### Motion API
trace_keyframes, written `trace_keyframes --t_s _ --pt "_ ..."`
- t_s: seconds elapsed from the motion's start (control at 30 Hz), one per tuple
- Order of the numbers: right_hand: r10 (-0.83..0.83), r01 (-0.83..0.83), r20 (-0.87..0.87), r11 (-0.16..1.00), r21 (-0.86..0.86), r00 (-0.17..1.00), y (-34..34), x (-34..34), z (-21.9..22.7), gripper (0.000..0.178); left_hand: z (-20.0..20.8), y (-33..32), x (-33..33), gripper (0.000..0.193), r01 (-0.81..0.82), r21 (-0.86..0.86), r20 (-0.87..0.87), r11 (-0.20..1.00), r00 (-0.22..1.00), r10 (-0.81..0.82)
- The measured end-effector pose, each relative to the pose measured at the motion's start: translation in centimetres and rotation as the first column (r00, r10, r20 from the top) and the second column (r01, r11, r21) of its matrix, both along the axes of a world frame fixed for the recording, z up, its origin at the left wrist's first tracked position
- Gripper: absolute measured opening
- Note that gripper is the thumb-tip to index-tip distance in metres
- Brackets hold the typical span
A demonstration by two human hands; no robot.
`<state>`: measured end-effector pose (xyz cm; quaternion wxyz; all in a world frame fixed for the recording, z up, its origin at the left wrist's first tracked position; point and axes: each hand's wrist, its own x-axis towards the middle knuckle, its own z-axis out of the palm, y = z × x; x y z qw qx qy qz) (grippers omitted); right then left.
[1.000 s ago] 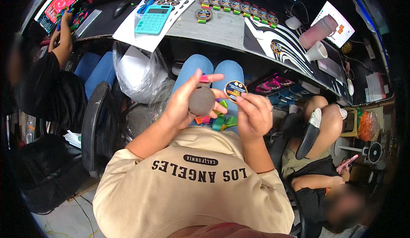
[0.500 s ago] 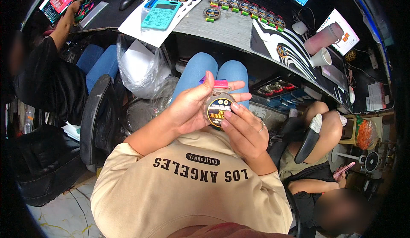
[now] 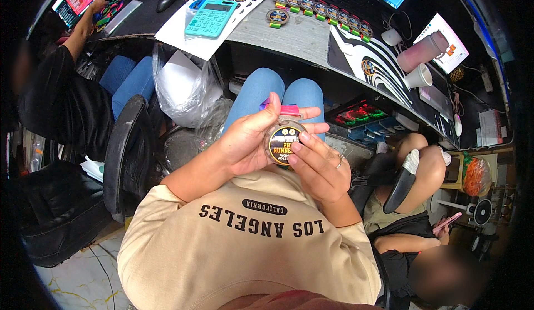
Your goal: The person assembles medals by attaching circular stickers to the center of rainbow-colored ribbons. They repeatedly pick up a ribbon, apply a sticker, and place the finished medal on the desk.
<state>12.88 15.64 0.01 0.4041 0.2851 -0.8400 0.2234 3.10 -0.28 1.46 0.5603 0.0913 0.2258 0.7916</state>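
Where a beige printed T-shirt (image 3: 245,260) fills the near field, one round medal (image 3: 286,123) is held just past its hem, above the lap.

Item: right hand (image 3: 322,170), ring on one finger. Fingers bent and close together, tips resting on the right part of the round black label (image 3: 282,144) on the medal's face; whether the thumb pinches cannot be told.

Item: left hand (image 3: 251,143), grasping the medal. Palm and fingers behind it, thumb up along its far left edge, two fingers showing past its right side.

Key relation: medal between the hands and touching both, so neither is nearer; face toward the wearer, in front of the left palm, its centre to the left of the right fingertips. Its long line, from disc to pink-and-purple ribbon (image 3: 290,110), points away from the chest, toward the desk. Label within the medal's rim at left; at right covered by fingers, fit not visible.

Beyond: knees in blue jeans (image 3: 303,94); to their left, one clear plastic bag (image 3: 183,96).

On the desk: turquoise calculator (image 3: 211,18) on a sheet of round labels (image 3: 240,10); one single medal (image 3: 277,17) before a row of ribboned medals (image 3: 320,8); one black-and-white mat (image 3: 349,48).
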Motion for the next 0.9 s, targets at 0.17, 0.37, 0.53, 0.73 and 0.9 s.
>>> trace_keyframes --t_s 0.17,0.37,0.53,0.73,0.9 --pt "-0.005 0.005 -0.001 1.0 -0.002 1.0 -0.06 -0.14 -0.07 0.024 -0.03 -0.06 -0.02 0.078 0.0 -0.006 -0.003 1.0 1.0 0.0" --pt "0.003 -0.003 0.007 1.0 -0.019 1.0 -0.07 -0.22 -0.12 0.023 0.1 -0.17 -0.02 0.078 -0.003 -0.008 -0.016 1.0 1.0 0.003" --pt "0.008 -0.007 0.014 1.0 -0.02 1.0 -0.06 -0.18 -0.14 0.024 0.16 -0.16 0.01 0.078 -0.006 -0.007 -0.017 1.0 1.0 0.006" --pt "0.004 -0.004 0.014 1.0 -0.016 1.0 -0.03 -0.22 -0.25 0.024 0.03 -0.16 -0.06 0.079 -0.003 -0.009 -0.025 1.0 1.0 0.003" --pt "0.005 -0.005 0.015 1.0 -0.021 1.0 -0.03 -0.21 -0.26 0.023 -0.08 -0.15 -0.07 0.079 -0.002 -0.01 -0.034 1.0 0.999 0.002"
